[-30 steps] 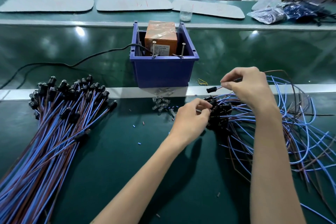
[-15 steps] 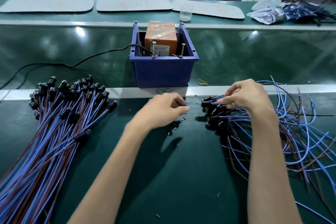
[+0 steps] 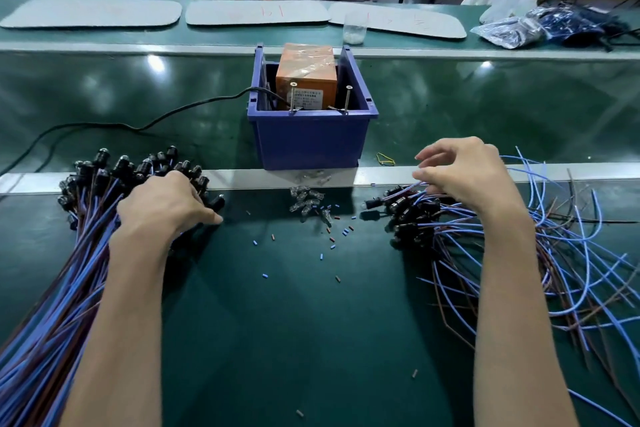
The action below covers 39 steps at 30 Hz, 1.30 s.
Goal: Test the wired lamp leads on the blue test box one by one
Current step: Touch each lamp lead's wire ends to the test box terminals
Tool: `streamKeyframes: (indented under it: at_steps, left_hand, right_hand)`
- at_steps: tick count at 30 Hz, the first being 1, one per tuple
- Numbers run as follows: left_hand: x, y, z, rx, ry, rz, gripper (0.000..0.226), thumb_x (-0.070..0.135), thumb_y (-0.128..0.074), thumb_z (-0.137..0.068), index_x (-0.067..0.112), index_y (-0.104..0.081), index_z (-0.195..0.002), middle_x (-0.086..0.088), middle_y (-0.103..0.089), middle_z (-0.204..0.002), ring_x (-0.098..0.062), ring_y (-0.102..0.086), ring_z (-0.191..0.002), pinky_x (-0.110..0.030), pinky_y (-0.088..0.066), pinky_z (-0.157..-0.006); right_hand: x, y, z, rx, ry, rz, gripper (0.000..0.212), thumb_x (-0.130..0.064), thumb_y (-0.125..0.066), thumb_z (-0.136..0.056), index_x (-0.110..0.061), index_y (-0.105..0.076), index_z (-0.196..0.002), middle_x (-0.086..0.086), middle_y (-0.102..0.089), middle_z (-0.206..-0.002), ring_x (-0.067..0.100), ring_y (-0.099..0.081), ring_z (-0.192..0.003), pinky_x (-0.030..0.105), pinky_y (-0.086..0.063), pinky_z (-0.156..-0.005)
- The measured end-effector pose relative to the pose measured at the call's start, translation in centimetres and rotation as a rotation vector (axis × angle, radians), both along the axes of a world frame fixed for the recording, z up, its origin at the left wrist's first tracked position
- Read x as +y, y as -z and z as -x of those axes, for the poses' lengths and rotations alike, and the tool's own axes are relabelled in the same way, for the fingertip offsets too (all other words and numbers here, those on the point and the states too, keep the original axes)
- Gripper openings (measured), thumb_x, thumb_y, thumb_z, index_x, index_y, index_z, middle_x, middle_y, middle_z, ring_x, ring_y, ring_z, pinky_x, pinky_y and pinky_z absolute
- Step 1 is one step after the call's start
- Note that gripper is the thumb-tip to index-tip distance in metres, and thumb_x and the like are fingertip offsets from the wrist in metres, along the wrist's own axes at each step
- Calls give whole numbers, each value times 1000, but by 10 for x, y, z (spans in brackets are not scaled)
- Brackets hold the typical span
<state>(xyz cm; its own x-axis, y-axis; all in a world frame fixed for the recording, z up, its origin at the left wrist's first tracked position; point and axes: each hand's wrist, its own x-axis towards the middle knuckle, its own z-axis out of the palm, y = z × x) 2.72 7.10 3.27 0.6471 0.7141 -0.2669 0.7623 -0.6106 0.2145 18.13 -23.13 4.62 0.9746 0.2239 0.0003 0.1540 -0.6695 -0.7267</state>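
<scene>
Lamp leads (image 3: 52, 288) in a combed bundle lie under the left hand (image 3: 162, 208). Its bent fingers cover the black lamp heads and its thumb tip is on the green surface (image 3: 277, 322); I cannot tell whether it holds one. The right hand (image 3: 464, 173) hangs loosely curled over the tangled leads (image 3: 412, 211), lower fingertips touching blue wires; a pinch cannot be made out. Loose clear bulbs (image 3: 306, 201) lie between the hands. Beyond them stands the blue test box (image 3: 311, 142), holding an orange unit (image 3: 306, 80).
</scene>
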Motion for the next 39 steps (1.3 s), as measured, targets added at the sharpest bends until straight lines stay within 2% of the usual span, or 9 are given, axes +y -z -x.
streamKeyframes:
  at_steps: [6, 15, 19, 22, 27, 30, 33, 36, 39]
  left_hand:
    - [-4, 2, -5, -78, -7, -65, 23, 42, -79, -74, 26, -75, -90, -15, -66, -105, -36, -60, -104, -38, -46, -85]
    - [-19, -35, -2, -615, -34, -251, 21, 39, -64, -88, 19, -61, -95, -12, -71, -98, -36, -63, -101, -46, -49, -88]
    - [-60, -52, -3, -727, 195, -329, 13, 30, -73, -79, 21, -66, -85, -10, -70, -92, -35, -64, -88, -38, -46, -75]
    - [-88, -43, -14, -695, 326, -286, 6, 15, -66, -79, 15, -60, -81, -11, -66, -92, -37, -60, -86, -34, -33, -67]
    - [-103, -34, -23, -835, 300, -19, 24, 20, -71, -77, 17, -58, -97, 5, -52, -96, -14, -55, -78, -21, -32, -70]
    - [-114, -40, -23, -1022, 231, 57, 15, 32, -66, -78, 22, -56, -72, 13, -58, -67, -10, -56, -62, -25, -44, -68]
    - [-115, -41, -22, -923, 254, 244, 50, 54, -48, -74, 12, -59, -51, -1, -59, -47, -25, -61, -53, -32, -53, -63]
    - [-106, -35, -27, -632, 336, 375, 77, 71, -24, -75, 12, -73, -77, -18, -70, -69, -35, -68, -74, -48, -54, -80]
    - [-106, -32, -36, -723, 193, 613, 78, 71, -17, -85, 12, -64, -106, -15, -67, -98, -34, -64, -91, -49, -49, -91]
  right_hand:
    - [34, -11, 21, 13, -264, -70, 6, -28, -72, -84, -26, -70, -79, -11, -71, -67, 4, -59, -41, 8, -42, -49]
    - [99, -4, 65, 336, -641, -376, 13, -31, -59, -95, -22, -67, -93, -5, -73, -82, 9, -63, -57, 13, -42, -49]
    - [123, 1, 79, 480, -647, -629, 25, -38, -46, -99, -19, -62, -100, -7, -67, -87, 7, -66, -68, 14, -48, -57]
    - [134, 4, 85, 592, -435, -889, 33, -40, -46, -99, -16, -61, -81, -13, -61, -61, 1, -58, -56, 14, -47, -53]
    - [131, 3, 78, 570, -223, -1139, 32, -34, -45, -101, -9, -62, -88, -5, -67, -62, 5, -61, -53, 16, -49, -53]
    - [128, 1, 75, 455, -175, -1154, 39, -38, -43, -101, -11, -64, -82, -1, -68, -67, 11, -64, -60, 21, -51, -58]
    - [131, -1, 79, 377, -123, -1238, 38, -38, -43, -101, -10, -61, -84, 1, -70, -73, 16, -66, -66, 28, -53, -60]
    - [131, -7, 79, 345, -111, -1360, 32, -33, -44, -101, -9, -60, -88, 2, -72, -75, 15, -70, -68, 25, -55, -58]
    - [123, -12, 74, 312, -110, -1445, 19, -16, -49, -100, -8, -61, -88, 3, -71, -73, 13, -68, -65, 21, -55, -63]
